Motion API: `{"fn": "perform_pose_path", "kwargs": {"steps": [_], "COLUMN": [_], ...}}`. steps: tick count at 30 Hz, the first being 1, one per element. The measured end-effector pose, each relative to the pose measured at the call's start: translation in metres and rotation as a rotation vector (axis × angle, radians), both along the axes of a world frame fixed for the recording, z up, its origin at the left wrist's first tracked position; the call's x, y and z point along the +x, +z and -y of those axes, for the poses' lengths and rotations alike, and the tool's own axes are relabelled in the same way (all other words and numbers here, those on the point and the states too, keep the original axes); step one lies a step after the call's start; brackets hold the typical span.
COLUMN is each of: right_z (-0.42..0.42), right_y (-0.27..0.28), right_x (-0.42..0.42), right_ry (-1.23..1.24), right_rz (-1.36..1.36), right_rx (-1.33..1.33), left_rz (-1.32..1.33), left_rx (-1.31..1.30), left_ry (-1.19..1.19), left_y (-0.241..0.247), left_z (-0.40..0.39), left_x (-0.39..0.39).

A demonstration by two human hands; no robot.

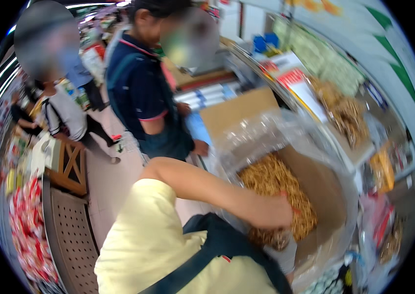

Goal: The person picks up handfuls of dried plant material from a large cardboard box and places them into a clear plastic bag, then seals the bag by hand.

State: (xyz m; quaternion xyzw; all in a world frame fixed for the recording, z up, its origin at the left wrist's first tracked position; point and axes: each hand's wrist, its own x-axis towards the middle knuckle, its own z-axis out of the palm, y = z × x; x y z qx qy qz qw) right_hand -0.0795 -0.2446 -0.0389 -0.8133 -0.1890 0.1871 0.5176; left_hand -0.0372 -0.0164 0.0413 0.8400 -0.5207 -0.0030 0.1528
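Note:
My left hand (284, 211) reaches over a cardboard box (321, 183) lined with clear plastic film (347, 217). It is at the thin golden-brown strips of food (271, 174) in the box; its fingers are blurred and partly hidden, so its grip does not show. Just below it is a clear plastic bag (279, 240) with brown pieces inside. Only a sliver of skin, apparently my right hand (289, 277), shows under the bag beside my dark apron; whether it holds the bag cannot be seen.
Beyond the box a person (137, 84) in a dark polo shirt stands at the counter, hands near blue-and-white packs (207, 95). Bagged brown food (350, 117) lies at right. A perforated brown panel (73, 228) and red-and-white packets (27, 228) are at left; another person (68, 114) is in the aisle.

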Motion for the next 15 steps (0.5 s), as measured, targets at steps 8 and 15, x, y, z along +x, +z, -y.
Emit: {"fn": "perform_pose_path", "kwargs": {"steps": [8, 15], "right_z": [0.031, 0.025], "right_y": [0.021, -0.064], "right_x": [0.055, 0.180], "right_ry": [-0.337, -0.570], "right_rz": [-0.105, -0.002], "right_rx": [0.236, -0.046], "left_rz": [-0.361, -0.165], "left_rx": [-0.785, -0.265], "left_ry": [0.573, 0.592], "left_y": [0.044, -0.062], "left_z": [-0.049, -0.046], "left_x": [0.010, 0.067]}}
